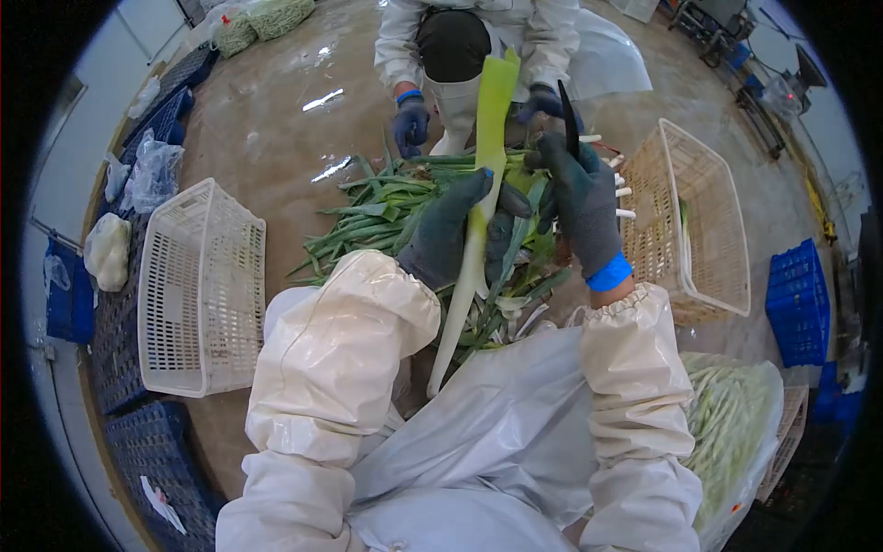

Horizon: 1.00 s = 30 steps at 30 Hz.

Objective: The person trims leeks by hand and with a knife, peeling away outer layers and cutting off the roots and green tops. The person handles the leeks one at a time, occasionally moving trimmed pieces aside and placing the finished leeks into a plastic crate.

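Observation:
A long leek [494, 115], white at its lower end and pale green at the top, stands tilted in front of me. My left hand [441, 235], in a dark grey glove, is closed round its middle, with the thumb over the stalk. My right hand [589, 207], gloved with a blue band at the wrist, grips a knife [569, 120] whose dark blade points upward; its handle is hidden in the fingers. Beneath both hands lies a heap of green leaves and trimmings [368, 221].
Across the heap a co-worker's gloved hand [411, 124] hangs low. White plastic crates stand at left [202, 304] and right [713, 221]. A blue crate [798, 304] and a bag of green stalks [731, 423] are at my right. Dark pallets [156, 460] line the left wall.

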Each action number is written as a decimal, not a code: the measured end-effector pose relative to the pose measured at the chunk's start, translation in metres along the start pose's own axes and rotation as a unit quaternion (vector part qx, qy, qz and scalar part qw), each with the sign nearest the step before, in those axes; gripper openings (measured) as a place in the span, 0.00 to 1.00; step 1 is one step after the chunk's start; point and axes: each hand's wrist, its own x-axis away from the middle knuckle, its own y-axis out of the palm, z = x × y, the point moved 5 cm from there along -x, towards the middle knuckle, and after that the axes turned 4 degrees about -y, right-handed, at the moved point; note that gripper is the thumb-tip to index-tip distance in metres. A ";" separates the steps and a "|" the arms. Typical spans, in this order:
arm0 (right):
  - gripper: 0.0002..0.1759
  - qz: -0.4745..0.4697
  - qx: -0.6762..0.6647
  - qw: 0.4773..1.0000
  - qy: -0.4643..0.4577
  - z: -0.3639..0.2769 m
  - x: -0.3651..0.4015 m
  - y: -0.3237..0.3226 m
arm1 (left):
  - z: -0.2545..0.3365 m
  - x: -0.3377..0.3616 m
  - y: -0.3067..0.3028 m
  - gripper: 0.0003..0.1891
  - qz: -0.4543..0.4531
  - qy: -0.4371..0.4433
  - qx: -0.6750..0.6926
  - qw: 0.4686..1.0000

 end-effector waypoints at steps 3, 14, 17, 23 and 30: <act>0.15 -0.010 0.009 1.000 -0.023 0.001 0.000 0.002 | 0.005 0.000 -0.009 0.33 0.031 0.029 -0.050 0.998; 0.15 -0.004 0.084 0.992 -0.093 -0.029 0.011 -0.002 | 0.036 0.005 0.005 0.21 0.071 0.218 -0.191 0.954; 0.13 -0.037 0.117 0.981 -0.150 -0.040 0.017 -0.001 | 0.042 0.007 0.008 0.22 0.107 0.281 -0.221 0.928; 0.12 -0.056 0.228 0.920 -0.315 -0.064 0.027 0.002 | 0.046 0.019 0.009 0.23 0.093 0.366 -0.233 0.896; 0.12 -0.079 0.249 0.909 -0.325 -0.062 0.032 0.005 | 0.071 0.031 0.028 0.21 0.201 0.416 -0.341 0.819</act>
